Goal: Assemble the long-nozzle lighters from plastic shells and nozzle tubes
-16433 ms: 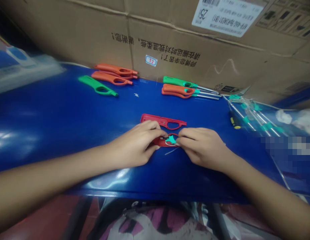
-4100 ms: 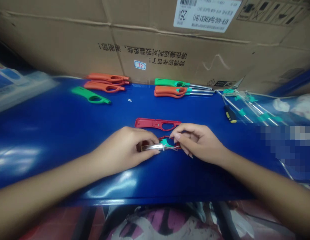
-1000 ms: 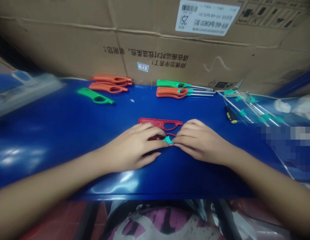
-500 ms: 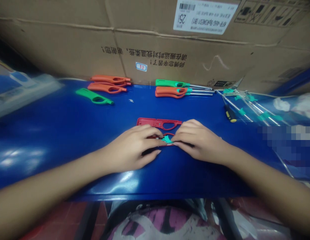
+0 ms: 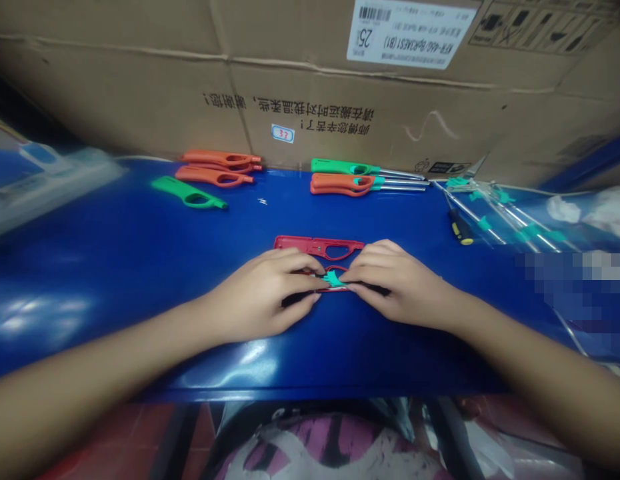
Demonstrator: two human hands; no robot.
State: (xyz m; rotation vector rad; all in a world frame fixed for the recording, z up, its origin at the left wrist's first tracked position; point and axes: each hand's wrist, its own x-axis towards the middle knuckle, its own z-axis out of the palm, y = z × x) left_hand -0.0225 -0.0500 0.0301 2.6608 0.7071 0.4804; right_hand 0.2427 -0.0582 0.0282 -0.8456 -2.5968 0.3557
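My left hand [image 5: 270,290] is closed at the left part of a red lighter casing half [image 5: 337,291], its fingertips on the inside beside a teal trigger [image 5: 333,277]. From the other side, my right hand [image 5: 395,283] grips the same half near the teal trigger, thumb and fingers pinched at its right end. Much of this half lies hidden beneath both hands. Just behind them a second red casing half [image 5: 313,245] rests on the table with its hollow inside facing up.
Orange casings [image 5: 210,175] and a green casing [image 5: 190,193] lie at the back left. Lighters with metal tubes [image 5: 343,185] sit at the back centre. To the right are a screwdriver [image 5: 460,228] and several tubes with teal triggers [image 5: 527,231]. A cardboard box [image 5: 310,80] stands behind.
The fingers of my left hand have shifted very slightly around the teal trigger. My right hand and the other things stay in place.
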